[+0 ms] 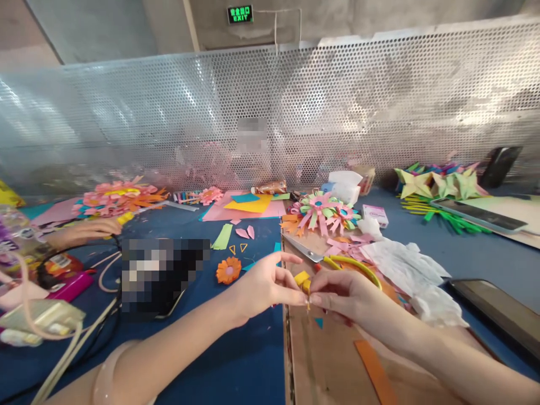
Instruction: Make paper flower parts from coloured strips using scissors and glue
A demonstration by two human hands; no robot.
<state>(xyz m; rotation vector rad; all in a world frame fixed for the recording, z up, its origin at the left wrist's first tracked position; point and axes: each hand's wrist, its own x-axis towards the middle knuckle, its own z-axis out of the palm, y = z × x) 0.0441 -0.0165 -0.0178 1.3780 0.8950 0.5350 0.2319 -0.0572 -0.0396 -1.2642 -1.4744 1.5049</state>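
My left hand [264, 287] and my right hand [346, 287] meet at their fingertips over the wooden board. Between them is a small folded yellow paper strip [302, 279], pinched by both hands. A thin end hangs just below the fingertips, too small to make out clearly. Behind my right hand lie yellow-handled scissors [306, 249], blades toward the left. To the left of my left hand, an orange paper flower [228, 270] rests on the blue table, with two small yellow triangle outlines just beyond it. An orange paper strip [375, 371] lies below my right hand.
Crumpled tissue [405, 261] and a phone [498, 309] lie to the right. Colored paper sheets [253, 208] and paper flowers [318, 211] stand farther back, before a perforated metal screen [253, 90]. At left are cables and another person's hand [90, 230].
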